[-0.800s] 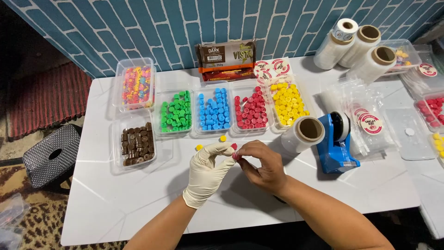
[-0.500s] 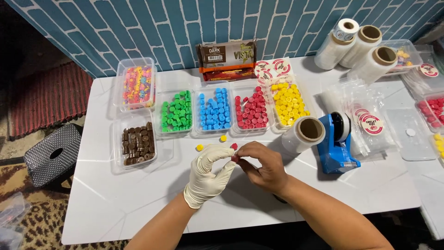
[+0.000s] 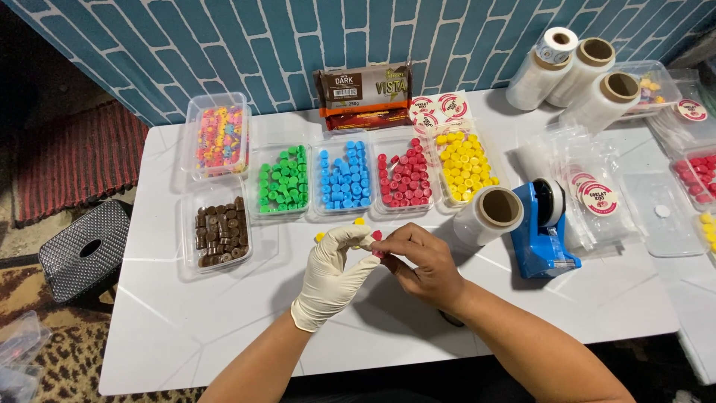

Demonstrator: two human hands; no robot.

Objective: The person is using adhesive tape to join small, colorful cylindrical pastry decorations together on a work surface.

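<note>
My left hand (image 3: 332, 272), in a white glove, and my bare right hand (image 3: 419, 265) meet at the middle of the white table (image 3: 186, 328). Their fingertips pinch a small red candy piece (image 3: 377, 236) between them; how much more they hold is hidden by the fingers. Two loose yellow pieces (image 3: 319, 236) lie on the table just beyond the glove. Right behind the hands stand clear trays of green (image 3: 282, 181), blue (image 3: 344, 175), red (image 3: 403, 173) and yellow pieces (image 3: 464, 164).
Trays of brown pieces (image 3: 220, 231) and mixed-colour pieces (image 3: 218, 138) stand at the left. A film roll (image 3: 488, 216) and blue tape dispenser (image 3: 544, 235) sit to the right, with more rolls (image 3: 585, 75), sticker bags (image 3: 593, 194) and chocolate packs (image 3: 365, 89) behind. A black basket (image 3: 86, 250) is on the floor.
Both hands stay together at the same spot. The fingers have shifted slightly around the small red piece; nothing else on the table has moved.
</note>
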